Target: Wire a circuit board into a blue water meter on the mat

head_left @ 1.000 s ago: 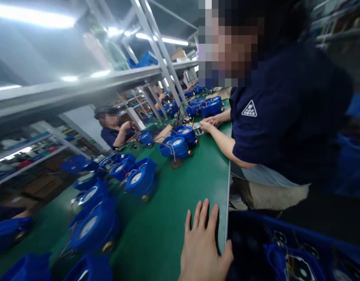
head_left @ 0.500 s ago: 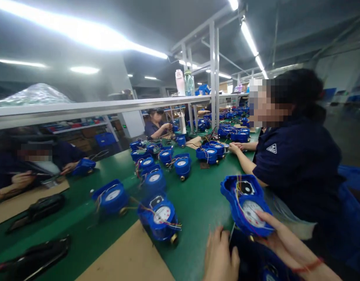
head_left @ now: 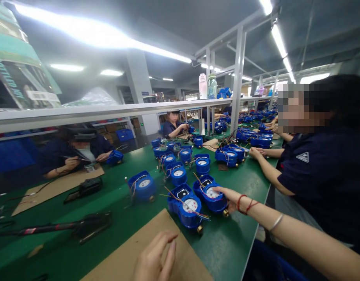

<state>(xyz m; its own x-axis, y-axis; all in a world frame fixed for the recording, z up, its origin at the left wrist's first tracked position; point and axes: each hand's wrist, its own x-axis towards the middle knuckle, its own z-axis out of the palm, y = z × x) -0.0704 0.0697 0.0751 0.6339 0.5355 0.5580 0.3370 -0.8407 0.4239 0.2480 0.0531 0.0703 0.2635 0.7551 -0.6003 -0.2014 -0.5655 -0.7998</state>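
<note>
Head view: the right hand [head_left: 231,196] sets a blue meter [head_left: 210,194] on the green tabletop [head_left: 226,249], fingers clamped on its right side, touching a second meter [head_left: 187,205]. The left hand [head_left: 155,257] hovers over cardboard [head_left: 133,253], fingers loosely curled, empty. Placing looks nearly done; release needs an outward pull. The edge lies near, with open green between.

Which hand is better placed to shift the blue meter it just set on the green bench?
Right. The right hand already rests on the blue meter, while the left hand hovers empty over the cardboard sheet, apart from it.
</note>
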